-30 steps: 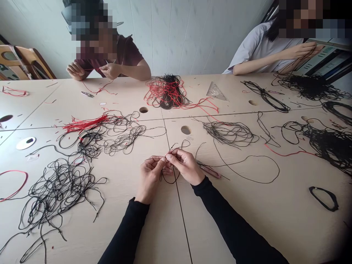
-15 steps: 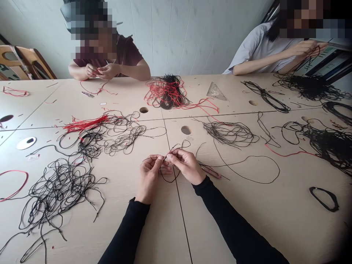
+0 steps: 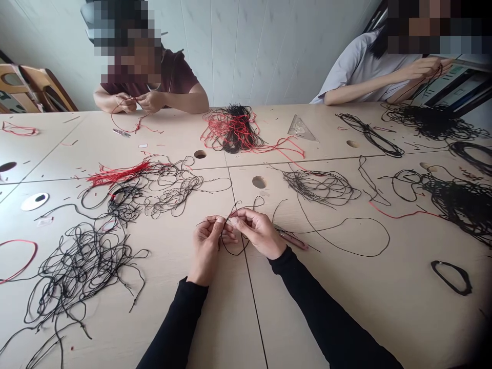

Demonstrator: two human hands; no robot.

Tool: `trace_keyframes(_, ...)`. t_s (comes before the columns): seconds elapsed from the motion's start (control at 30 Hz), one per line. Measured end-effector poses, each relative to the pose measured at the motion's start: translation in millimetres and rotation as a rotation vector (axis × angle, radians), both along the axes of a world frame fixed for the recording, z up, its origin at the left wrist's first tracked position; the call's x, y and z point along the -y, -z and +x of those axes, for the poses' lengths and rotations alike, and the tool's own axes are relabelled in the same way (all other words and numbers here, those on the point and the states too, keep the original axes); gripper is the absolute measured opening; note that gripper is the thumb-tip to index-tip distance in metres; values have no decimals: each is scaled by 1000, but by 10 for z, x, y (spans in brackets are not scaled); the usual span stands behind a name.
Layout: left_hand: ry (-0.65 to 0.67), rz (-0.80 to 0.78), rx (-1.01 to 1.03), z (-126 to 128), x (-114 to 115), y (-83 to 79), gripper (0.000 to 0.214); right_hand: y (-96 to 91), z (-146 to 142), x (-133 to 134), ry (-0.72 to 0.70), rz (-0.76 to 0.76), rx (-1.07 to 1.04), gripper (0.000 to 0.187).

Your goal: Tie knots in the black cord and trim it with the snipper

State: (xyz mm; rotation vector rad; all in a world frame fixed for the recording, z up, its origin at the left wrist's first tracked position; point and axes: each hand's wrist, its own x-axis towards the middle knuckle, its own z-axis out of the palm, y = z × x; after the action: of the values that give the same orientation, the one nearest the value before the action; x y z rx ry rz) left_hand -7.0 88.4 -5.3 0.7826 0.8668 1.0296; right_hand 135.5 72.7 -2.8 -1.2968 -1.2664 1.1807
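Note:
My left hand (image 3: 208,241) and my right hand (image 3: 260,233) meet above the table, thumbs and fingertips pinching a thin black cord (image 3: 235,254). A loop of that cord hangs below my fingers, and loose ends stick up past them. The exact spot between the fingertips is partly hidden, so any knot there is too small to tell. Beside my right wrist lies a small pink-handled cutting tool (image 3: 292,239), partly covered by that hand.
Tangled black cords (image 3: 79,266) spread at the left, with red cord pieces (image 3: 119,173) behind. A black coil (image 3: 323,185) and a clear set square (image 3: 301,128) lie beyond my hands. Two people sit across the table, handling cords. A black band (image 3: 451,278) lies right.
My fingertips have shifted slightly on the cord, and short cord ends now show below my left thumb. The left co-worker's hands have moved a little apart.

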Motion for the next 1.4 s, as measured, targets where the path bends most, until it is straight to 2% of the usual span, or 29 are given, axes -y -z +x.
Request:
trace_keyframes(0.13,36,38,-39,-3,6,9,29,32,6,-8,5,1,-65,33)
trace_keyframes(0.33,1,31,13,-14,12,-1,27,26,60,-12,71,16,75,31)
trace_keyframes(0.6,44,37,-43,-2,20,-21,29,16,17,-14,88,23,22,34)
trace_keyframes(0.97,77,-39,34,-28,7,9,31,-33,41,-21,101,33,39,36)
trace_keyframes(1.13,75,-20,1,-22,11,11,29,-12,31,-12,106,38,32,35)
trace_keyframes(1.3,33,10,22,-8,-1,-10,29,-4,2,9,-59,7,-25,38)
trace_keyframes(1.4,14,30,14,-7,-4,-13,28,-27,-5,22,-92,-16,-17,31)
